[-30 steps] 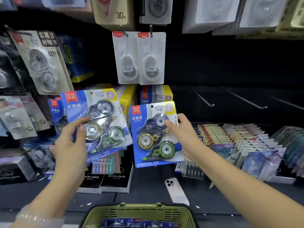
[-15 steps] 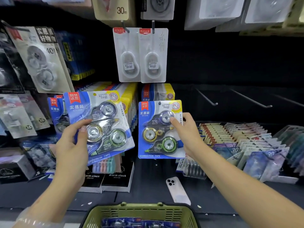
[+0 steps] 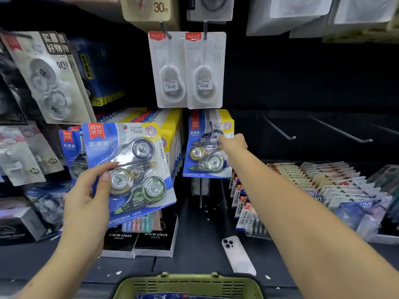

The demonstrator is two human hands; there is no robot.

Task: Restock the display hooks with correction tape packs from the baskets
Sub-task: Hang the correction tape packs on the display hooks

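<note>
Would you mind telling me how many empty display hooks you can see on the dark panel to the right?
3: the nearest empty hook just right of the right hand, a second hook further right, and a third hook cut off at the frame's edge. More may lie out of view.

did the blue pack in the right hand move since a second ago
Yes. The blue correction tape blister pack held by the right hand has gone up and back toward the display, now just beneath the two white hanging packs, on its hook.

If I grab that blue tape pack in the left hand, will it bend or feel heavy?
The blue tape pack probably stays fairly stiff: it juts flat from the left hand, held at one edge. Probably light too, since one hand holds it. Its shiny plastic front might feel slippery.
</note>
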